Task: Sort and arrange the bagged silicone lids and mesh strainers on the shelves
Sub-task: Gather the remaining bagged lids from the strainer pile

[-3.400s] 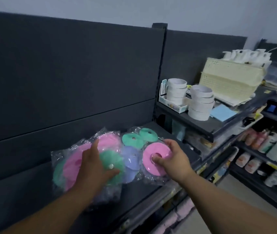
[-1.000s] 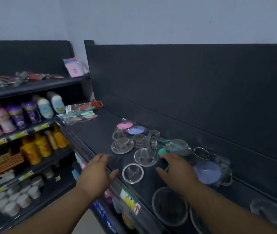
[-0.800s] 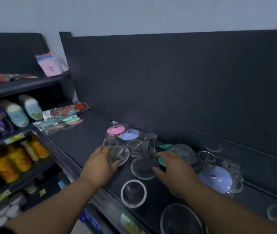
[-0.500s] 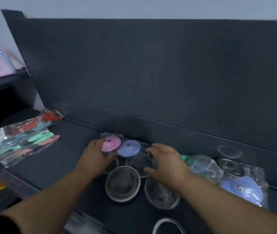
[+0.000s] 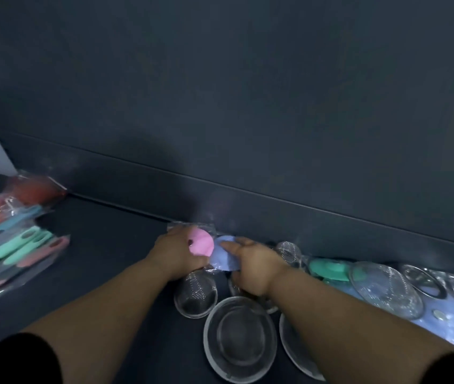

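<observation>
Both hands meet on one clear bag of small lids (image 5: 211,268) at the back of the dark shelf (image 5: 104,245). The left hand (image 5: 177,254) grips the end with the pink lid (image 5: 203,245), thumb on it, and the right hand (image 5: 250,266) pinches the lilac lid (image 5: 225,260) end. Just in front of the bag lie three mesh strainers (image 5: 241,336). To its right sit a green lid (image 5: 328,270), a wide strainer (image 5: 386,289) and a bagged blue lid (image 5: 441,322). Well to its left lie bagged utensils (image 5: 15,245).
</observation>
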`<act>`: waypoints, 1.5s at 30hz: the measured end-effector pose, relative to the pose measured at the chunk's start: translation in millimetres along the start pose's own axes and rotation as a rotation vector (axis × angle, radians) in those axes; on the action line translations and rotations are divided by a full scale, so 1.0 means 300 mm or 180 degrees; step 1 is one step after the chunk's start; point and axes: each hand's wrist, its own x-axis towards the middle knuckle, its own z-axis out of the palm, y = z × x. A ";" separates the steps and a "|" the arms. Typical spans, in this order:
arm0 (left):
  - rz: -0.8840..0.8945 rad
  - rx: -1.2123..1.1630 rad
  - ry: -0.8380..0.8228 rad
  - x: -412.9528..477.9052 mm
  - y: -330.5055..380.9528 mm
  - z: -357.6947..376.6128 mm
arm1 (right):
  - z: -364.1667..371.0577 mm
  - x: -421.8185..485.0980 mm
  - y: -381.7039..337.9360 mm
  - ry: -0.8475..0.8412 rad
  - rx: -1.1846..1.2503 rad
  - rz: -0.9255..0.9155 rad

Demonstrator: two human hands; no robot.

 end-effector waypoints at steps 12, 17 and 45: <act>0.0125 0.0355 -0.0199 0.016 0.072 0.005 | -0.194 -0.273 0.175 0.1712 -0.0173 0.0345; 0.0039 0.0436 -0.0029 0.020 0.143 0.031 | -0.170 -0.445 0.339 0.2121 -0.0122 0.0819; 0.0955 0.0727 0.0211 -0.342 0.834 0.522 | -0.083 -0.918 0.874 0.2151 0.1059 0.1035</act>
